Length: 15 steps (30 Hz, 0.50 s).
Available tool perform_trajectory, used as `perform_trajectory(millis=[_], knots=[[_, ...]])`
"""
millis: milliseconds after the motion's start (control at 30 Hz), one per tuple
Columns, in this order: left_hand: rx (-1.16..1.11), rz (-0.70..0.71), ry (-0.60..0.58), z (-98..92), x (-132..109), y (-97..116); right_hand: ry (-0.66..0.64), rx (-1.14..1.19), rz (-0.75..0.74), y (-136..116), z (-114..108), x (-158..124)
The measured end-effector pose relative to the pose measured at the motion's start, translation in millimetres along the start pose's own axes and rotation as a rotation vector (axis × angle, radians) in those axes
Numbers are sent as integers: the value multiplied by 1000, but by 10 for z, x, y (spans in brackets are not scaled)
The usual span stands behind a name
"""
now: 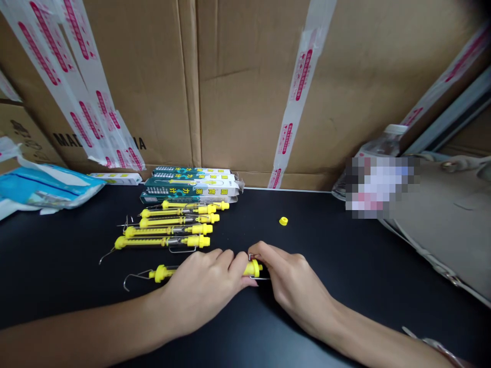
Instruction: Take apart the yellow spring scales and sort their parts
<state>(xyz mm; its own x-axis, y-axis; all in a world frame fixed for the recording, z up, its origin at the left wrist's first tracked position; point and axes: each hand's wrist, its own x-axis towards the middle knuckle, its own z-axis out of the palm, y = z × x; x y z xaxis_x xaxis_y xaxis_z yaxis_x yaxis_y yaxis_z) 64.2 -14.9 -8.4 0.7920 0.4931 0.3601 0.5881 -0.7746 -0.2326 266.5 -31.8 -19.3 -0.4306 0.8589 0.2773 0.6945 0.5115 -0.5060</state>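
Observation:
A yellow spring scale (161, 273) with a wire hook at its left end lies on the black table (345, 255). My left hand (199, 291) covers its middle and grips it, fingers curled. My right hand (291, 286) pinches the yellow end cap and metal ring at its right end. Several more yellow spring scales (169, 230) lie in a row just behind. A small loose yellow cap (283, 221) sits alone farther right.
Boxed scales (192, 184) are stacked against taped cardboard cartons (245, 87) at the back. A blue and white plastic packet (42, 186) lies at far left. A water bottle (379, 148) and a beige bag (448, 220) occupy the right side.

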Motion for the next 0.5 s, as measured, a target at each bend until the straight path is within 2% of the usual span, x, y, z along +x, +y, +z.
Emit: perform_trajectory(millis=[133,300,400,500], knots=[[12,-4,-3,9,-6,-3,-26,68,6,14,-16,33],[-49,-84,12,-1,-4,-2,4,201,-11,33,-47,87],[-73,-128,-10,-22,2,2,139,160,-5,30,-43,86],[-51,-179,-26,-33,-4,9,292,-3,-106,19,-52,67]])
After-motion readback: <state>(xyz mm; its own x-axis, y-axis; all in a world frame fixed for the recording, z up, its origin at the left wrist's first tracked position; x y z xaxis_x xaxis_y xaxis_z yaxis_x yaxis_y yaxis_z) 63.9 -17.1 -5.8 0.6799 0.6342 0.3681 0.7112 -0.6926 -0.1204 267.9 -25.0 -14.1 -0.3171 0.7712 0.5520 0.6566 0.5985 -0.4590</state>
